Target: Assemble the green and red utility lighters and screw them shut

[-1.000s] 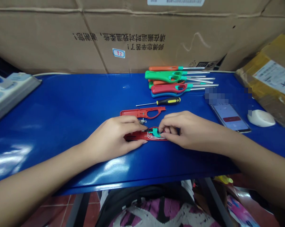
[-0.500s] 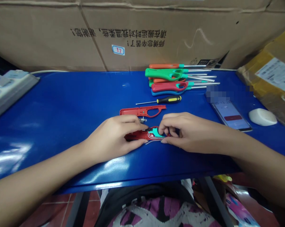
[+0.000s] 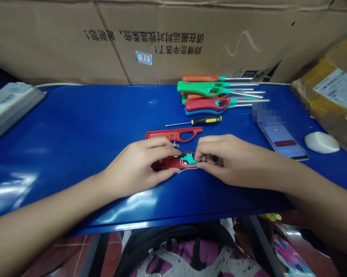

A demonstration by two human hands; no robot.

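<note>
My left hand (image 3: 141, 163) is closed around the left part of a red lighter casing half (image 3: 169, 163), its thumb on the near edge and fingers over the far edge. Inside the casing sit a teal trigger (image 3: 189, 158) and a looped white wire (image 3: 187, 165). My right hand (image 3: 219, 157) has thumb and forefinger pinched together at the trigger's right end, where the wire runs to the fingertips; the rest of the casing there is hidden. Just beyond lies the other red casing half (image 3: 173, 134), with a small metal part (image 3: 176, 145) near my left fingers.
A black and yellow screwdriver (image 3: 206, 120) lies behind the casing halves. Farther back is a pile of several gas lighters (image 3: 203, 88). To the right are a phone (image 3: 285, 140), a white mouse (image 3: 321, 142) and a taped box (image 3: 331, 92); a power strip (image 3: 14, 104) stands left.
My right thumb and forefinger have drawn closer together and slightly left, onto the wire by the trigger. My left hand stays on the casing.
</note>
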